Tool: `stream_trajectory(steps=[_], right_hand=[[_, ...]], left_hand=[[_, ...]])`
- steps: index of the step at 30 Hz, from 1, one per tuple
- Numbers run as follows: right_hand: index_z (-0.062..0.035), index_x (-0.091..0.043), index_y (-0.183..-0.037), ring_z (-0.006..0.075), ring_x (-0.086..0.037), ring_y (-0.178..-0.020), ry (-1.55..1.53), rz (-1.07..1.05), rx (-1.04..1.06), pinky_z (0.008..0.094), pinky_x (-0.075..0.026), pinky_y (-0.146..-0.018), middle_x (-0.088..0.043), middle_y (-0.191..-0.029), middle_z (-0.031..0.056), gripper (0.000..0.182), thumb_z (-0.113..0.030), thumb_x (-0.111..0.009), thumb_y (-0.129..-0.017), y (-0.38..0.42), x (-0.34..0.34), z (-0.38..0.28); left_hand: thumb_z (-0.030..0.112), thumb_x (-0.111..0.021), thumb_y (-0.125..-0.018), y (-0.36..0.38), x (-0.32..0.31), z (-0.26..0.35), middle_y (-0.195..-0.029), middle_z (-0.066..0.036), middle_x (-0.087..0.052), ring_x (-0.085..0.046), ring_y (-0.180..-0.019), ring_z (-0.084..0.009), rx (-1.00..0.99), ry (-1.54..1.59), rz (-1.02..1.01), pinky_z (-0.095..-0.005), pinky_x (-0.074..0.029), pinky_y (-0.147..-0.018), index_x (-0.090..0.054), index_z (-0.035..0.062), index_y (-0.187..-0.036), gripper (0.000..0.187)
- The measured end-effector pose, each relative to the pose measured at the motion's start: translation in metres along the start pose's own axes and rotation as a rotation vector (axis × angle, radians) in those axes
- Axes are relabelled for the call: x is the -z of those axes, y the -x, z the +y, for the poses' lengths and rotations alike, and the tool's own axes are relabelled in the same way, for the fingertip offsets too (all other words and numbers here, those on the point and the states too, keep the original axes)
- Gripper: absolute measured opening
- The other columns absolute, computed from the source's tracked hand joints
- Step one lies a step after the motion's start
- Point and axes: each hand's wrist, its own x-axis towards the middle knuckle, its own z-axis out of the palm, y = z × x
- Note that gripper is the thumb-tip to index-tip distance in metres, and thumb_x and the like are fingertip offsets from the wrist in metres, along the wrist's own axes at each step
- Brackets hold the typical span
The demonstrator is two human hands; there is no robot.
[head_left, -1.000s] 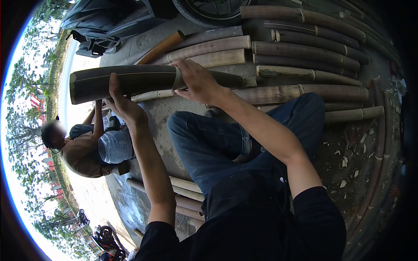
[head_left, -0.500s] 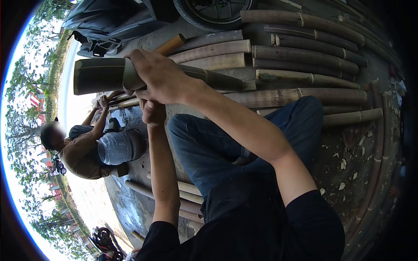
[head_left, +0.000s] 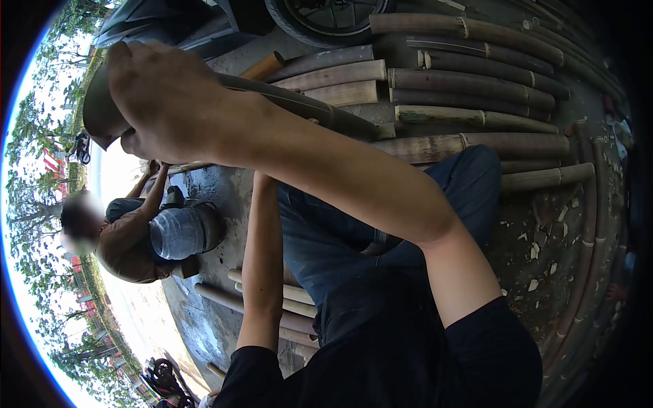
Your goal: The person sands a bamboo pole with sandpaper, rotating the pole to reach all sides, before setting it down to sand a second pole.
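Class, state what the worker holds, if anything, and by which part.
A bamboo length, gripped by the right hand near its wide end; whether the left hand holds it is hidden.

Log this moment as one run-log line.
right hand: at dark bamboo piece's wide end | left hand: mostly hidden behind right forearm | nearby: another person, bamboo lengths

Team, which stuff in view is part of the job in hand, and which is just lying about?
In the job:
- dark bamboo pole, held up
- right hand, gripping it near one end
- left hand, mostly hidden behind the right forearm

Lying about, as far as I can judge:
- bamboo lengths on the ground, possibly stock
- pale chips
- motorbike
- clear jug
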Motion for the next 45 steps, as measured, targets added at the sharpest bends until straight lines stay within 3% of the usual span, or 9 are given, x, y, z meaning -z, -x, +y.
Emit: stream_trajectory(steps=[11, 19, 25, 27, 29, 30, 33, 34, 45], right_hand=[[0.0074, -0.054, -0.118, 0.0350, -0.064, -0.113, -0.045, 0.132, 0.188, 0.0422, -0.054, -0.099, -0.063, -0.120, 0.0217, 0.066, -0.020, -0.090, -0.069, 0.010, -0.009, 0.008], [-0.0024, -0.045, -0.135, 0.0391, -0.060, -0.121, -0.083, -0.062, -0.078, 0.0481, -0.049, -0.104, -0.060, -0.127, 0.0205, 0.078, -0.020, -0.089, -0.074, 0.089, -0.033, 0.079], [-0.0087, -0.045, -0.141, 0.0385, -0.055, -0.128, -0.220, -0.209, -0.235, 0.0477, -0.045, -0.110, -0.056, -0.132, 0.0195, 0.083, -0.021, -0.090, -0.073, 0.157, -0.014, 0.135], [-0.0094, -0.044, -0.142, 0.0380, -0.053, -0.130, -0.252, -0.230, -0.236, 0.0471, -0.044, -0.111, -0.055, -0.134, 0.0195, 0.084, -0.022, -0.090, -0.073, 0.174, -0.011, 0.150], [-0.0095, -0.045, -0.143, 0.0370, -0.051, -0.131, -0.238, -0.263, -0.320, 0.0457, -0.042, -0.113, -0.052, -0.136, 0.0188, 0.083, -0.023, -0.090, -0.074, 0.193, -0.008, 0.167], [-0.0094, -0.045, -0.142, 0.0367, -0.051, -0.131, -0.220, -0.290, -0.364, 0.0448, -0.042, -0.112, -0.051, -0.135, 0.0180, 0.081, -0.021, -0.089, -0.075, 0.203, -0.007, 0.175], [-0.0090, -0.046, -0.140, 0.0369, -0.051, -0.130, -0.213, -0.295, -0.385, 0.0452, -0.043, -0.111, -0.052, -0.134, 0.0181, 0.078, -0.019, -0.088, -0.076, 0.226, -0.006, 0.192], [-0.0090, -0.046, -0.140, 0.0369, -0.051, -0.130, -0.216, -0.296, -0.387, 0.0452, -0.043, -0.111, -0.052, -0.134, 0.0181, 0.078, -0.019, -0.088, -0.076, 0.233, -0.006, 0.199], [-0.0089, -0.051, -0.128, 0.0404, -0.055, -0.123, -0.070, -0.296, -0.628, 0.0475, -0.046, -0.104, -0.058, -0.127, 0.0195, 0.074, -0.007, -0.090, -0.066, 0.362, 0.001, 0.295]], left_hand=[[0.016, -0.079, -0.089, 0.019, 0.008, 0.002, -0.137, -0.013, -0.058, -0.054, -0.128, -0.0252, 0.050, 0.070, -0.026, -0.0392, -0.043, -0.109, -0.051, -0.0011, -0.143, 0.063], [0.010, -0.078, -0.088, 0.030, 0.031, -0.010, -0.134, -0.013, -0.060, -0.056, -0.125, -0.0245, 0.035, -0.003, -0.139, -0.0380, -0.045, -0.106, -0.052, -0.0017, -0.141, 0.060], [-0.009, -0.067, -0.081, 0.029, 0.037, -0.007, -0.136, -0.013, -0.057, -0.054, -0.128, -0.0222, 0.278, 0.252, -0.147, -0.0353, -0.044, -0.107, -0.051, 0.0002, -0.140, 0.061], [-0.004, -0.067, -0.077, 0.032, 0.033, 0.000, -0.140, -0.013, -0.055, -0.049, -0.134, -0.0219, 0.363, 0.381, -0.091, -0.0369, -0.041, -0.112, -0.048, 0.0015, -0.144, 0.070], [0.004, -0.065, -0.074, 0.023, 0.029, 0.004, -0.144, -0.014, -0.052, -0.044, -0.141, -0.0236, 0.197, 0.655, -0.118, -0.0391, -0.038, -0.116, -0.048, 0.0023, -0.146, 0.075], [0.027, -0.062, -0.094, 0.021, 0.023, 0.008, -0.148, -0.016, -0.052, -0.057, -0.130, -0.0266, 0.138, 0.560, -0.062, -0.0458, -0.036, -0.118, -0.053, -0.0001, -0.141, 0.055], [0.028, -0.063, -0.101, 0.020, 0.023, 0.007, -0.135, -0.015, -0.060, -0.054, -0.131, -0.0267, 0.315, 0.529, 0.066, -0.0415, -0.041, -0.113, -0.053, -0.0022, -0.141, 0.051], [0.043, -0.056, -0.107, 0.022, 0.020, 0.004, -0.130, -0.015, -0.063, -0.058, -0.125, -0.0259, 0.295, 0.387, 0.109, -0.0415, -0.043, -0.111, -0.055, -0.0040, -0.138, 0.056], [0.045, -0.058, -0.105, 0.033, 0.033, -0.004, -0.128, -0.011, -0.063, -0.058, -0.119, -0.0212, 0.281, 0.349, 0.068, -0.0384, -0.043, -0.109, -0.054, -0.0016, -0.137, 0.057]])
